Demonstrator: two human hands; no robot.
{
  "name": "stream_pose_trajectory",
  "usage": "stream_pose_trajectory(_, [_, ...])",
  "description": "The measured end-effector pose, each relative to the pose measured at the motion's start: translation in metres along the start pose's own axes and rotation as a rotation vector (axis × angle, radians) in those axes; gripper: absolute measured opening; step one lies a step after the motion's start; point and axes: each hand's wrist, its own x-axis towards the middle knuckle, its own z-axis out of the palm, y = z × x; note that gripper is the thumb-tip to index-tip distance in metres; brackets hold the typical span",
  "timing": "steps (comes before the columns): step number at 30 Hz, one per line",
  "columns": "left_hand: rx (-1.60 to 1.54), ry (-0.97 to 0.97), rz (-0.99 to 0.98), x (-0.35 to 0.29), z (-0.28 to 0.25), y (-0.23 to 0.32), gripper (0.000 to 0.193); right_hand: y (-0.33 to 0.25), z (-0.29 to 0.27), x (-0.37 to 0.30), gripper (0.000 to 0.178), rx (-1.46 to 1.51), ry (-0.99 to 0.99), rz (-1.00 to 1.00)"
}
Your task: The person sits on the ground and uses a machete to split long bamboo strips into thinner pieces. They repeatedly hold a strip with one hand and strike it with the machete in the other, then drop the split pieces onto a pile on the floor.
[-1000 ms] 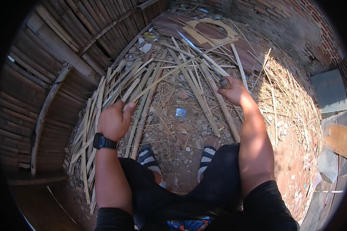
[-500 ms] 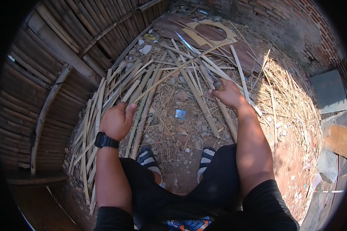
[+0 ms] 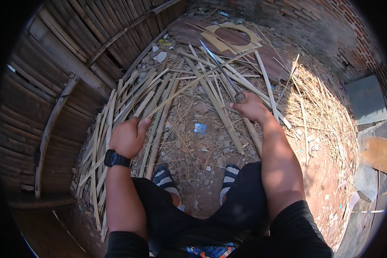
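My left hand (image 3: 127, 136), with a black watch on its wrist, is closed on one end of a thin bamboo strip (image 3: 175, 99). The strip slants away to the far right, past the blade of a long knife (image 3: 220, 68). My right hand (image 3: 253, 107) grips the knife by its dark handle, with the blade pointing far and slightly left. Whether blade and strip touch where they cross, I cannot tell. Under both hands lie split bamboo pieces (image 3: 217, 107), spread over the ground.
A woven bamboo wall (image 3: 51, 99) rises on the left, and a brick wall (image 3: 331, 38) stands far right. At the back lies a tan board with a round hole (image 3: 256, 39). Dry straw and shavings (image 3: 324, 103) cover the right side. My sandalled feet (image 3: 165, 178) stand near rubble.
My right hand and the knife have shifted slightly nearer and a little left. My left hand, with the bamboo strip, has moved slightly nearer and left.
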Motion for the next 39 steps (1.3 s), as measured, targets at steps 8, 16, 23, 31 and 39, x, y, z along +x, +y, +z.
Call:
stream_pose_trajectory(8, [-0.066,0.058,0.024,-0.002,0.004,0.006,0.053,-0.055,0.05,-0.018,0.045,-0.366,-0.254,-0.444])
stream_pose_trajectory(16, [-0.063,0.129,0.017,0.003,0.003,0.003,0.052,-0.021,0.025,-0.001,0.037,-0.09,0.006,-0.296])
stream_pose_trajectory(23, [-0.087,0.221,0.024,-0.004,0.002,0.011,0.052,-0.067,0.038,-0.027,0.039,-0.371,-0.083,-0.473])
stream_pose_trajectory(31, [-0.173,-0.03,0.007,0.002,0.005,0.017,0.064,-0.035,0.05,-0.008,0.028,-0.178,0.104,-0.421])
stream_pose_trajectory(39, [-0.15,-0.061,0.115,-0.001,0.012,0.014,0.055,-0.039,0.048,0.002,0.031,-0.206,0.134,-0.392])
